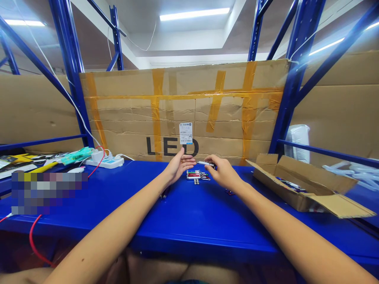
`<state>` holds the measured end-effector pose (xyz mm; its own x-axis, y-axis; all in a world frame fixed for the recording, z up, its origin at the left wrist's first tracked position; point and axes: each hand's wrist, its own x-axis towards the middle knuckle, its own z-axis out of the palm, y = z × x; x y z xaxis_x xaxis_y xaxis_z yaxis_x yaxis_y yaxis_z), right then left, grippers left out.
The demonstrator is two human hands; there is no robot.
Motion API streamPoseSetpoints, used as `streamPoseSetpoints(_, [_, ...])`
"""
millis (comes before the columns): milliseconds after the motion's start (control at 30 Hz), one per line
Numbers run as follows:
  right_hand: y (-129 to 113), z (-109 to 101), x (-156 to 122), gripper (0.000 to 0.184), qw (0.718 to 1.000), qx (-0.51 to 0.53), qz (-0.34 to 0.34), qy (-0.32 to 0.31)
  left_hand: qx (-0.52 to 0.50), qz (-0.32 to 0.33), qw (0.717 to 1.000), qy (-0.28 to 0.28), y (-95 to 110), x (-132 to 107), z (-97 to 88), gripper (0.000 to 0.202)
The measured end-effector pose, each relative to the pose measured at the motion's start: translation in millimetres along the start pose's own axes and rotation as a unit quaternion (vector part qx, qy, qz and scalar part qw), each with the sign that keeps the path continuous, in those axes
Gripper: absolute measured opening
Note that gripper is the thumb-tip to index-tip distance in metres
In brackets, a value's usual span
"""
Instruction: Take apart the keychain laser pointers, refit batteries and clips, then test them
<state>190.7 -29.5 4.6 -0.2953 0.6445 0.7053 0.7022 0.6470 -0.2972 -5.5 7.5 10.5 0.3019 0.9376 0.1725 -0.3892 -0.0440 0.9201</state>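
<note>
My right hand (221, 170) has its thumb and fingers closed around a slim, pen-like silver piece (204, 163), whose pale end points left. Opposite it, my left hand (179, 167) is open, fingers stretched toward that piece with nothing in them. Just below and between the hands lies a row of pen-like pieces (196, 175) in silver, red and green, with metal clips or rings at their right ends. Several tiny shiny round pieces (196, 182) sit in front of the row. A dark small item (164, 195) lies by my left wrist, and another (229, 192) is partly hidden by my right forearm.
An opened cardboard box (299, 197) with more slim pieces inside stands at right. Left are a white power strip (108, 161), a red cable (97, 167) and bagged clutter (75, 156). A taped cardboard panel (127, 118) and blue rack posts (69, 59) bound the blue table (201, 225).
</note>
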Motion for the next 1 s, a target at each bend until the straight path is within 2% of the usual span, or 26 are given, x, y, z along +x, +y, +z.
streamPoseSetpoints(333, [-1.2,-2.9,1.5,0.017,1.0,-0.01,-0.006,0.016,-0.012,-0.002,1.0,-0.002,-0.7,1.9,-1.1,0.058])
streamPoseSetpoints(1000, [0.8,-4.0,1.7,0.017,0.999,-0.035,-0.005,0.007,0.001,0.002,1.0,0.008,-2.8,4.5,-3.7,0.057])
